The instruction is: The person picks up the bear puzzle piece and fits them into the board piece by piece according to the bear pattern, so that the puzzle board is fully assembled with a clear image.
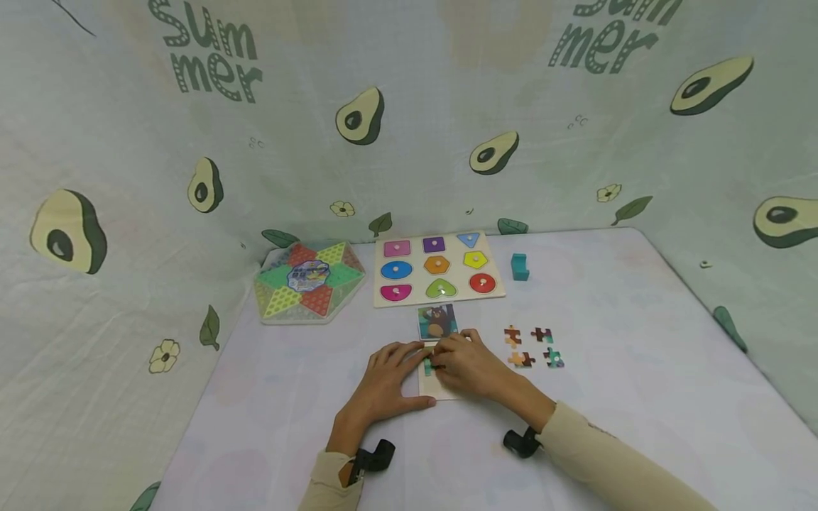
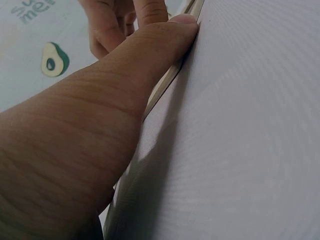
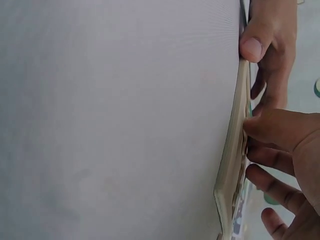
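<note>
A pale wooden puzzle board (image 1: 429, 389) lies on the table with a green jigsaw piece (image 1: 427, 367) in its upper left part. My left hand (image 1: 381, 383) is at its left side, fingers extended to the far part and thumb (image 2: 175, 35) against the near edge. Over the board, my right hand (image 1: 469, 363) pinches a jigsaw piece between thumb (image 3: 265, 127) and fingers; that piece is mostly hidden. Just beyond is a bear picture (image 1: 437, 321). Several loose jigsaw pieces (image 1: 522, 360) lie to the right.
Behind the picture lies a shape puzzle board (image 1: 415, 301) with colourful knobbed pieces. A hexagonal Chinese checkers board (image 1: 309, 277) is at the back left. Right of the shape board stands a small teal block (image 1: 520, 267). An avocado-print cloth (image 1: 428, 184) hangs behind the table.
</note>
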`<action>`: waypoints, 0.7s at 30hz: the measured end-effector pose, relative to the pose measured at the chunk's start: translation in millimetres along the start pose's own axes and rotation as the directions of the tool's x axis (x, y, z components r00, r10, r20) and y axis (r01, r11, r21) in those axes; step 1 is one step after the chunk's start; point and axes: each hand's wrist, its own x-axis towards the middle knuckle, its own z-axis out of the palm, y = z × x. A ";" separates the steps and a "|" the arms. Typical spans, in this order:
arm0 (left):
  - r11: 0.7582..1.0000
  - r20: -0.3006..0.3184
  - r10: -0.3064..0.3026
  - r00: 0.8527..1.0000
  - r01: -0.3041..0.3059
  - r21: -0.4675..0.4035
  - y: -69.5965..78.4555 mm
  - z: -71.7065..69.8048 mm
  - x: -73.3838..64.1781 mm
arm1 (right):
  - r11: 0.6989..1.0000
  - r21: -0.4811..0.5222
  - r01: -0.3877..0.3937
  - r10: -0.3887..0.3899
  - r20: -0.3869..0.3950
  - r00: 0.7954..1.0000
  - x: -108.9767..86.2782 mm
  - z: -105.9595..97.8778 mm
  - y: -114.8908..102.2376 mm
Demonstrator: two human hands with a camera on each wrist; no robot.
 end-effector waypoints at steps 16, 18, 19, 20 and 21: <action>1.000 -0.009 0.001 1.000 -0.001 -0.003 -0.4 1.8 0.0 | 0.999 -0.032 -0.014 0.015 0.027 1.000 -2.9 -2.8 -3.3; 1.000 -0.013 0.011 1.000 -0.012 -0.011 -0.5 1.4 -0.6 | 1.000 -0.015 -0.021 0.022 0.031 0.999 -5.3 -6.3 -1.9; 1.000 -0.013 0.016 1.000 -0.017 -0.011 -0.6 0.8 -0.9 | 1.000 -0.010 -0.024 0.024 0.029 0.999 -7.0 -7.9 -0.3; 1.000 -0.012 0.019 1.000 -0.019 -0.013 -0.6 -0.1 -1.2 | 1.000 -0.005 -0.025 0.025 0.021 0.999 -8.7 -9.8 1.7; 1.000 -0.014 0.021 1.000 -0.022 -0.013 -0.5 -1.5 -1.5 | 1.000 0.000 -0.030 0.030 0.011 0.999 -10.5 -12.6 3.7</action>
